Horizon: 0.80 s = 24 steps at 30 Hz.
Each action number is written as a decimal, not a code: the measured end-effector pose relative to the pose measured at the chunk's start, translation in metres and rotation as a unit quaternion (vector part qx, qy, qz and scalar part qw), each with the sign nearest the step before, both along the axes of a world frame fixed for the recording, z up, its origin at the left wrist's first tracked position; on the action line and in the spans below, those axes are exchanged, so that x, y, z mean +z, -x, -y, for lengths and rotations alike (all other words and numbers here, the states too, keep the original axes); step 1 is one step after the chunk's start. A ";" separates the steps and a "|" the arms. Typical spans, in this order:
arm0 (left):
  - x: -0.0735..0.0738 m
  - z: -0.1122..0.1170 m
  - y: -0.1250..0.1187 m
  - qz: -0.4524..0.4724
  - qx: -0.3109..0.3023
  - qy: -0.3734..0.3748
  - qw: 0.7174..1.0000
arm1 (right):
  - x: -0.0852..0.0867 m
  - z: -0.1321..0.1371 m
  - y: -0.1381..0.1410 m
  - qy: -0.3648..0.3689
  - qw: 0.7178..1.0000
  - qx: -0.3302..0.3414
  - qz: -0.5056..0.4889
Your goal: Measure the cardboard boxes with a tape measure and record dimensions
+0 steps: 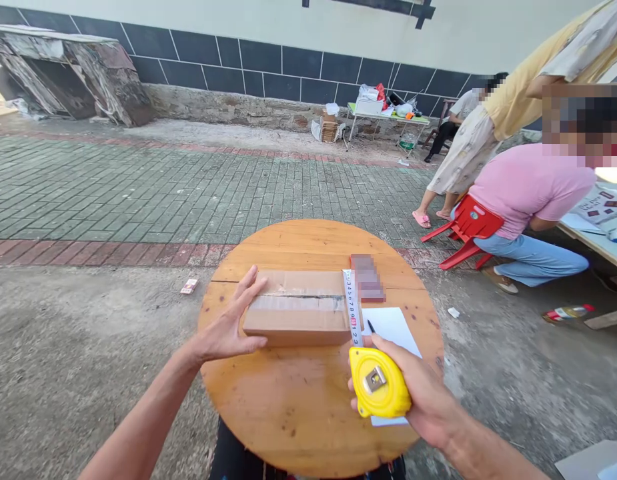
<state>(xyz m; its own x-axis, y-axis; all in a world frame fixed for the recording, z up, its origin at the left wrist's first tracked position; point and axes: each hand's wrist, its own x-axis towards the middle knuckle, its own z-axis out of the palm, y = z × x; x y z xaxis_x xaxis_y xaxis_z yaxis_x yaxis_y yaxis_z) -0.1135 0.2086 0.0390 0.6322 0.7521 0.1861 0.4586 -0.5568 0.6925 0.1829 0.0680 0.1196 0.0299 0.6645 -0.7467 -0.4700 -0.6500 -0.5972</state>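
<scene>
A taped cardboard box [293, 320] lies flat on a round wooden table [283, 420]. My left hand [233, 325] is at the box's left end, fingers and thumb spread apart around that end. In my right hand [418, 373] is a yellow tape measure [379, 383], gripped near the table's front right. Its pulled-out blade [353, 307] runs across the right end of the box, from the far edge toward me. White paper [388, 320] lies right of the box, partly under my right hand, with a dark pen [371, 326] on it. Beyond it is a blurred, red-edged flat object [367, 277].
To the right, a person in pink [533, 180] sits on a red chair [473, 223] at another table, with a person standing behind. A bottle [568, 313] lies on the ground there. A cluttered folding table [388, 113] stands by the wall.
</scene>
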 end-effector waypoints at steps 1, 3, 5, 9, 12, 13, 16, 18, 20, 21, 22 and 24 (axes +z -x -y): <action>-0.002 -0.001 -0.002 0.019 0.010 0.016 1.000 | 0.000 0.001 -0.002 -0.010 1.000 0.011 0.011; 0.000 -0.002 -0.007 0.076 0.036 0.061 0.995 | 0.003 0.004 -0.009 -0.032 0.998 0.039 0.037; 0.009 0.000 -0.013 0.146 0.061 0.143 0.977 | 0.011 0.008 -0.018 -0.047 0.995 0.059 0.072; 0.028 0.008 -0.022 0.194 0.091 0.351 0.911 | 0.034 0.014 -0.035 -0.047 0.972 0.137 0.183; 0.030 0.010 -0.022 0.183 0.104 0.415 0.885 | 0.047 0.010 -0.038 -0.049 0.945 0.224 0.232; 0.028 0.009 -0.022 0.179 0.109 0.419 0.884 | 0.049 0.008 -0.037 -0.056 0.940 0.239 0.238; 0.020 0.003 -0.021 0.167 0.122 0.423 0.882 | 0.046 0.002 -0.035 -0.078 0.928 0.260 0.256; 0.015 -0.001 -0.020 0.160 0.117 0.435 0.878 | 0.040 -0.001 -0.035 -0.073 0.924 0.273 0.259; 0.009 -0.003 -0.020 0.154 0.121 0.446 0.874 | 0.032 -0.004 -0.037 -0.052 0.929 0.275 0.243; 0.007 -0.003 -0.020 0.149 0.128 0.448 0.872 | 0.029 -0.005 -0.038 -0.039 0.933 0.273 0.231; 0.004 -0.002 -0.020 0.146 0.139 0.448 0.871 | 0.026 -0.007 -0.038 -0.028 0.936 0.272 0.220; 0.000 0.002 -0.019 0.140 0.163 0.440 0.872 | 0.023 -0.008 -0.036 -0.019 0.940 0.272 0.204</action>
<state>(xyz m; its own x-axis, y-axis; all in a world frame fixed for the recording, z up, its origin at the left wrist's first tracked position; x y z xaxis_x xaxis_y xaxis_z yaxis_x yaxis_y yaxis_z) -0.0946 0.2068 0.0385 0.3815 0.8120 -0.4417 0.2380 0.3754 0.8958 0.2185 0.0763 0.1422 -0.0437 0.6903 -0.7222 0.1981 -0.7026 -0.6835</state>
